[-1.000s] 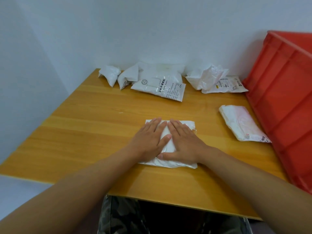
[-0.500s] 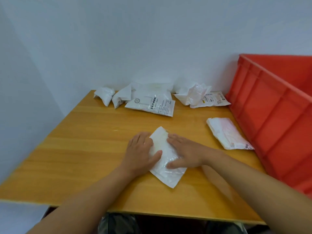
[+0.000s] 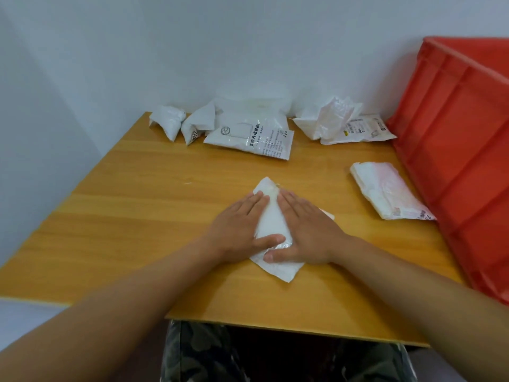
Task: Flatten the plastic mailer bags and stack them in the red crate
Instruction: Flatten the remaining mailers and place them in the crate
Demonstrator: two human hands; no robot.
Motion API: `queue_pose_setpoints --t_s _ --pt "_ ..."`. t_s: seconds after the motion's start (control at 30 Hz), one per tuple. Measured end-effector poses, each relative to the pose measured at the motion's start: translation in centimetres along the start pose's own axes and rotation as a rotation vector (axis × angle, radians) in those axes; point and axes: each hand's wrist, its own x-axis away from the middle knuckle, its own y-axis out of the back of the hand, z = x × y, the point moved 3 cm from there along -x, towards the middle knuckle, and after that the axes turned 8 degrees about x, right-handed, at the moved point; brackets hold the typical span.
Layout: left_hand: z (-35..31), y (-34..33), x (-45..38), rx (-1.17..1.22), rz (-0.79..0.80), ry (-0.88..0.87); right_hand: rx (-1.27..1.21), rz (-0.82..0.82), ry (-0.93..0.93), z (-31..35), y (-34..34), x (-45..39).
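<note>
I have both hands flat on one white mailer bag, which lies cornerwise on the desk straight ahead of me. My left hand lies palm down, fingers straight and together, angled toward the bag's far corner, thumb stretched across its middle. My right hand mirrors it, fingers straight, thumb laid along the near part of the bag. Neither hand grips; both press with relaxed, extended fingers, and the fingertips nearly meet at the far corner. My forearms run back toward me in a V.

The bag's near corner pokes out below my right thumb, some way short of the desk's front edge. Left of my left hand is bare wood out to the desk's side edge by the wall. Past my fingertips bare wood runs up to the crumpled bags and the printed bag lying along the back wall. Right of my right hand a pinkish folded bag lies beside the red crate, whose wall runs along the desk's right side.
</note>
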Motion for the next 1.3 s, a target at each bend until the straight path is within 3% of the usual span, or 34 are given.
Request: queue_pose_setpoints --t_s 0.27,0.47,0.63,0.73,0.87,1.0,1.13,1.3 --pt "-0.3 0.1 0.0 -0.022 0.024 0.01 0.038 0.053 0.003 0.1 -0.2 -0.2" --pt "-1.0 0.8 0.6 -0.018 0.102 0.038 0.048 0.198 0.046 -0.2 0.9 -0.2" --pt "-0.9 3.2 1.0 -0.134 -0.029 -0.009 0.183 0.217 0.05 -1.3 3.3 0.0" --pt "0.0 3.7 1.0 -0.149 -0.035 -0.076 0.139 0.241 0.03 -1.7 3.1 0.4" --pt "0.5 3.1 0.7 -0.075 0.035 -0.108 0.041 0.207 0.038 -1.6 2.5 0.8" --pt "0.2 2.2 0.1 0.018 -0.022 -0.107 0.025 0.175 0.033 -1.6 1.4 0.6" --pt "0.2 1.2 -0.4 -0.021 0.114 -0.114 0.074 0.08 0.053 -1.6 0.3 0.6" --pt "0.8 0.5 -1.2 -0.058 0.137 -0.148 0.071 0.063 0.053 -1.6 0.3 0.5"
